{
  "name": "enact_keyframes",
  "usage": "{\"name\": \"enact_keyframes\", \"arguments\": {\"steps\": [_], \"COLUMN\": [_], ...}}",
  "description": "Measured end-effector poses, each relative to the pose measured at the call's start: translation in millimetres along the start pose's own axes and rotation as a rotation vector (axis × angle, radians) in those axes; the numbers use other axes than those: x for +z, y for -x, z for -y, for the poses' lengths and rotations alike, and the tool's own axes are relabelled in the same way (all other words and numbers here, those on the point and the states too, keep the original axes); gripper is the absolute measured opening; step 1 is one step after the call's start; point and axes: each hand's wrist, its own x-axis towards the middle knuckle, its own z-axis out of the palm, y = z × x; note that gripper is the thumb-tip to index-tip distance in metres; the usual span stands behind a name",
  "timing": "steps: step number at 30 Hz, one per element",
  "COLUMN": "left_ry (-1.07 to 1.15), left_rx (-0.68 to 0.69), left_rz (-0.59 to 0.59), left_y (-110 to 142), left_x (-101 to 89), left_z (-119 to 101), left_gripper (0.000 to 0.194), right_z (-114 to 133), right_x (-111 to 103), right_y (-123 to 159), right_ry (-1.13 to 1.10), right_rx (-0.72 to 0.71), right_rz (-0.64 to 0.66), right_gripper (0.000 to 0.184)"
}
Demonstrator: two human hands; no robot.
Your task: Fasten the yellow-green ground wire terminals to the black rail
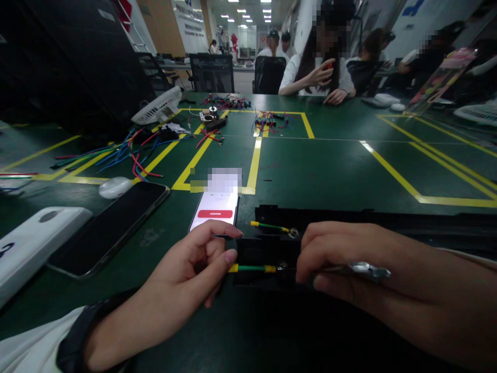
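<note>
Where the left hand (185, 275) overlaps, green wire (250, 268) disappears.

Layout of the table (334, 171): left hand (194, 272) and right hand (345, 254) at the near side, a short wire (252, 269) between them and a tool (370, 270) in the right; behind the short wire, a second wire (269, 226) at the left end of a long bar (427, 224); just beyond the left hand, a phone (215, 204); farther left, another phone (116, 225), then a box (31, 248); behind these, loose wires (124, 150), then a fan (157, 108); at the far edge, a person (292, 79).
</note>
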Motion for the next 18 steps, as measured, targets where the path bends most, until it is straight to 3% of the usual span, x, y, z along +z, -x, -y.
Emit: {"name": "enact_keyframes", "arguments": {"steps": [4,9,18], "left_ry": [0.01,0.015,0.007], "left_rx": [0.003,-0.019,-0.028], "left_rz": [-0.003,-0.008,-0.011], "left_y": [0.4,0.3,-0.8], "left_x": [-0.1,0.5,1.4], "left_z": [0.5,-0.6,-3.1], "left_gripper": [0.016,0.015,0.015], "right_z": [-1.5,-4.5,-5.0], "right_x": [-5.7,-14.1,-7.5], "right_y": [6.2,10.7,8.5], "right_ry": [-0.016,-0.021,0.031], "right_rx": [0.005,-0.042,-0.04], "right_rz": [-0.006,0.084,0.108], "right_gripper": [0.012,0.007,0.006]}}
